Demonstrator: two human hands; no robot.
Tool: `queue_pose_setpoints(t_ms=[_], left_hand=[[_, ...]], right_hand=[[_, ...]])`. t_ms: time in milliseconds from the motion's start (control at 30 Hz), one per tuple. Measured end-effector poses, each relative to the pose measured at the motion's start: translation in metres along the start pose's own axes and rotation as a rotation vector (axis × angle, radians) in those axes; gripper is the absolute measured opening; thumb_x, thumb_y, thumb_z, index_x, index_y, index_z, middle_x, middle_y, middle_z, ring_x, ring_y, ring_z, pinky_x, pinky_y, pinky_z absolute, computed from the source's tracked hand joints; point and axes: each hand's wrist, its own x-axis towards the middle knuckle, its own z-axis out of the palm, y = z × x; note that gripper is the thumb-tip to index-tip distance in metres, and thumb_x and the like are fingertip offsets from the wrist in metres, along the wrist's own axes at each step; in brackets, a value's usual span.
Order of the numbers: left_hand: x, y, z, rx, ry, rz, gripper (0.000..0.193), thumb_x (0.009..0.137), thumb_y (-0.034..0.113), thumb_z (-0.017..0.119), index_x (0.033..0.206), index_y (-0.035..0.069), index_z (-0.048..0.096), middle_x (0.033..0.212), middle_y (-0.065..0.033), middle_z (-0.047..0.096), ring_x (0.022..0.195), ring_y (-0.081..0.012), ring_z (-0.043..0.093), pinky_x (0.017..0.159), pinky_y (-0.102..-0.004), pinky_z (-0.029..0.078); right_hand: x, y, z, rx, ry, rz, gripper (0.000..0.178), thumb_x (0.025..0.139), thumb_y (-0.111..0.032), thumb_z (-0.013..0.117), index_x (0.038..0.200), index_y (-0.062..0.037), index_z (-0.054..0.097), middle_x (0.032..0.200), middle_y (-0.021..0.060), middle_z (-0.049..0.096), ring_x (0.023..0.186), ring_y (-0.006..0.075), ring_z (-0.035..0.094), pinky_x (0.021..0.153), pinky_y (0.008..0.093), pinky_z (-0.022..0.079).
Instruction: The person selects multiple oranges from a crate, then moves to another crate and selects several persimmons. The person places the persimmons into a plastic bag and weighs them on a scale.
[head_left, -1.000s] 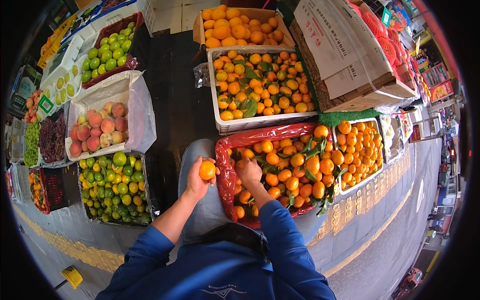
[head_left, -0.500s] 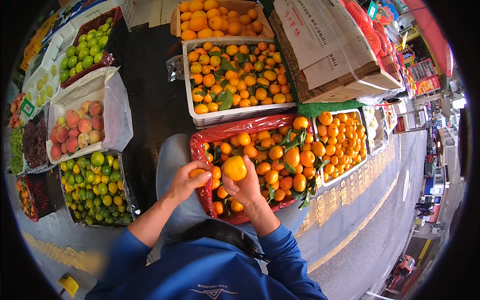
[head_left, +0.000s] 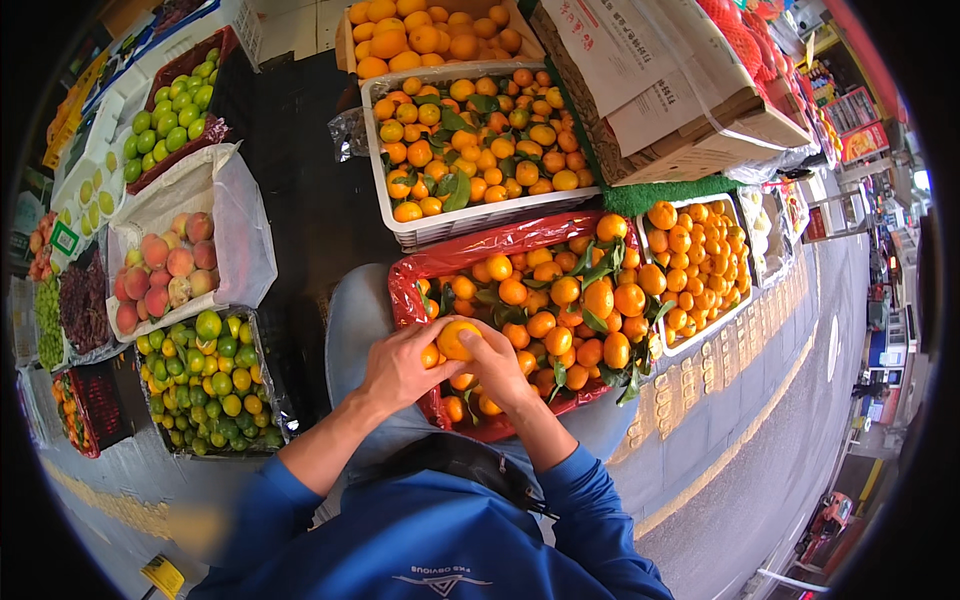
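Note:
My hands are together over the near left part of a red-lined crate [head_left: 470,247] of mandarins with green leaves. A yellow-orange mandarin [head_left: 457,339] is in my right hand [head_left: 500,368], its thumb across the fruit. My left hand [head_left: 402,362] is closed, with its fingers against the left side of that mandarin. Another orange mandarin [head_left: 429,356] shows at my left palm, partly covered by the fingers. Loose mandarins [head_left: 540,325] fill the crate beneath both hands.
Beyond stands a white crate [head_left: 430,235] of small mandarins, with a cardboard box [head_left: 680,90] to its right. Another tray of mandarins [head_left: 690,265] adjoins on the right. To the left are peaches [head_left: 170,265] in a lined box, green-yellow citrus [head_left: 205,380] and green fruit [head_left: 172,115].
My two hands have come together. The left moved right to the mandarin in my right hand, which dropped a little nearer to me. The whole view has shifted slightly.

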Motion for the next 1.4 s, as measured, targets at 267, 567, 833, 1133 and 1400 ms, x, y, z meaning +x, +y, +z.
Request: queue_pose_setpoints(t_ms=[267, 567, 833, 1133, 1400], left_hand=[[-0.044, -0.039, 0.002, -0.327, 0.067, -0.335, 0.036, 0.091, 0.019, 0.076, 0.122, 0.002, 0.070, 0.090, -0.0090, 0.075, 0.079, -0.0154, 0.071, 0.075, -0.0300, 0.055], [-0.063, -0.069, 0.013, -0.695, 0.152, -0.462, 0.031, 0.096, 0.017, 0.070, 0.121, -0.001, 0.070, 0.097, -0.0070, 0.073, 0.087, -0.0104, 0.067, 0.078, -0.0261, 0.054], [-0.063, -0.068, 0.016, -0.607, 0.190, -0.400, 0.028, 0.098, 0.018, 0.067, 0.117, -0.002, 0.070, 0.098, -0.0090, 0.074, 0.089, -0.0132, 0.070, 0.081, -0.0269, 0.055], [-0.064, -0.065, 0.016, -0.622, 0.212, -0.422, 0.025, 0.096, 0.014, 0.069, 0.115, -0.002, 0.071, 0.095, -0.0076, 0.075, 0.087, -0.0113, 0.069, 0.079, -0.0256, 0.055], [-0.061, -0.062, 0.014, -0.553, 0.182, -0.383, 0.023, 0.094, 0.013, 0.070, 0.112, -0.002, 0.072, 0.095, -0.0098, 0.075, 0.086, -0.0149, 0.071, 0.077, -0.0279, 0.055]], right_hand=[[-0.016, 0.037, -0.038, -1.251, 0.012, -0.092, 0.056, 0.085, -0.034, 0.074, 0.132, -0.0066, 0.062, 0.123, 0.0221, 0.063, 0.111, 0.0412, 0.063, 0.099, 0.0459, 0.051], [-0.003, 0.043, -0.051, -1.407, 0.179, -0.375, 0.030, 0.091, -0.016, 0.065, 0.117, -0.0027, 0.070, 0.115, 0.0162, 0.068, 0.110, 0.0372, 0.063, 0.094, 0.0436, 0.052], [0.130, 0.086, -0.039, -1.528, -0.014, -0.102, 0.035, 0.094, -0.018, 0.059, 0.127, -0.0064, 0.065, 0.122, 0.0182, 0.067, 0.117, 0.0345, 0.064, 0.100, 0.0427, 0.051], [0.116, 0.089, -0.034, -1.106, 0.301, -0.389, 0.049, 0.084, -0.009, 0.074, 0.128, -0.0088, 0.054, 0.120, 0.0173, 0.062, 0.106, 0.0366, 0.065, 0.089, 0.0430, 0.055], [0.010, 0.001, -0.021, -0.316, 0.125, -0.424, 0.060, 0.080, 0.010, 0.078, 0.131, -0.0050, 0.050, 0.133, 0.0106, 0.059, 0.122, 0.0173, 0.057, 0.097, 0.0309, 0.051]])
